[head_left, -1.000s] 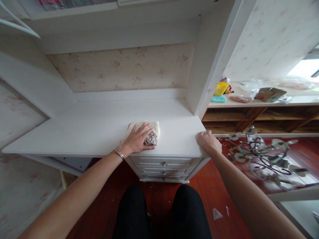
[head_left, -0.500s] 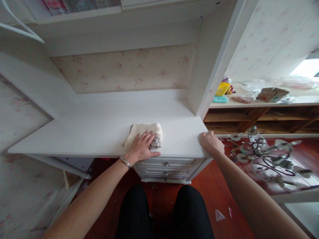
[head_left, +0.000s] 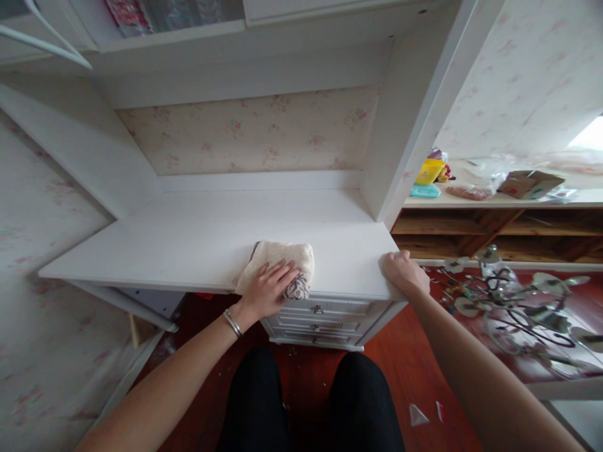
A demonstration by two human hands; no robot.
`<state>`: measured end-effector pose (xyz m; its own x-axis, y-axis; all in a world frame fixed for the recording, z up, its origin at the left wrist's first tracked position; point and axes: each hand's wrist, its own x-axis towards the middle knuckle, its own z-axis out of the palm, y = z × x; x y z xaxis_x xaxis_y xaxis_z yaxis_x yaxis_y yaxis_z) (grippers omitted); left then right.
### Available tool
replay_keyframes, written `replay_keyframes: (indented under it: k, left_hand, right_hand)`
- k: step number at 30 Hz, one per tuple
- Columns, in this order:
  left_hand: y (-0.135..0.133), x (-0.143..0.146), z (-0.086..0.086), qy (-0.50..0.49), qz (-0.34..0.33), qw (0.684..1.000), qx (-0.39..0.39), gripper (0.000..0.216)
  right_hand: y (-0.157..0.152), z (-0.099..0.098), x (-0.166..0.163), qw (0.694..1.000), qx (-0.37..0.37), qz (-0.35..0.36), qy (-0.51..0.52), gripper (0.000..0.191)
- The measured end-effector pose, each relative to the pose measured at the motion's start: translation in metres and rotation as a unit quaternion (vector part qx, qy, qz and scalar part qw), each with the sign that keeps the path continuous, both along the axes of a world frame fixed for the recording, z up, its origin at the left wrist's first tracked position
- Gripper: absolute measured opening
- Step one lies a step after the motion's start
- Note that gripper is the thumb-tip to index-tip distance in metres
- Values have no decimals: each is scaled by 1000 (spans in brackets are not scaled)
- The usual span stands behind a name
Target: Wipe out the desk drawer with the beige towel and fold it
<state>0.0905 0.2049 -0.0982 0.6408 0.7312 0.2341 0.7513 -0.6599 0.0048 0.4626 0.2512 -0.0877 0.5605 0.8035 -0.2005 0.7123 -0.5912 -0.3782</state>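
A folded cream cloth [head_left: 281,252] with a brown patterned part lies at the front edge of the white desk [head_left: 207,229]. On its near side, my left hand [head_left: 269,290] presses down with its fingers over the cloth; the thumb is hidden. The cloth's near part hangs slightly past the edge, above the drawers. My right hand [head_left: 406,273] is curled around the desk's right edge, its fingertips out of sight.
Below the desk are white drawers [head_left: 320,323] with small metal knobs. A dismantled chandelier [head_left: 527,307] lies to the right. Behind it, a low wooden shelf [head_left: 438,221] carries a yellow container [head_left: 428,171], plastic bags and a cardboard box [head_left: 530,184]. Scraps [head_left: 418,415] lie on the red floor.
My left hand has drawn the cloth slightly toward me, onto the front edge, and its thumb has gone out of sight. My right hand stays at the desk's edge. The view has shifted slightly.
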Motion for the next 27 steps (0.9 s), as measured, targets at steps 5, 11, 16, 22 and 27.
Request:
replay_keyframes:
  k: [5, 11, 16, 22, 27]
  left_hand:
    - [14, -16, 10, -75, -15, 997, -27, 60]
    - [29, -16, -5, -132, 54, 989, 35, 60]
    - [31, 0, -15, -125, 110, 985, 50, 63]
    - [30, 3, -14, -118, 114, 986, 43, 65]
    - [32, 2, -15, -132, 116, 983, 47, 62]
  right_hand:
    - [-1, 1, 0, 1000, -3, 13, -3, 55]
    - [3, -2, 0, 1000, 0, 4, -10, 55]
    - [3, -3, 1, 1000, -2, 7, -12, 57]
    - [4, -4, 1, 1000, 3, 5, -12, 58]
    - [-2, -7, -1, 998, 43, 11, -40, 57]
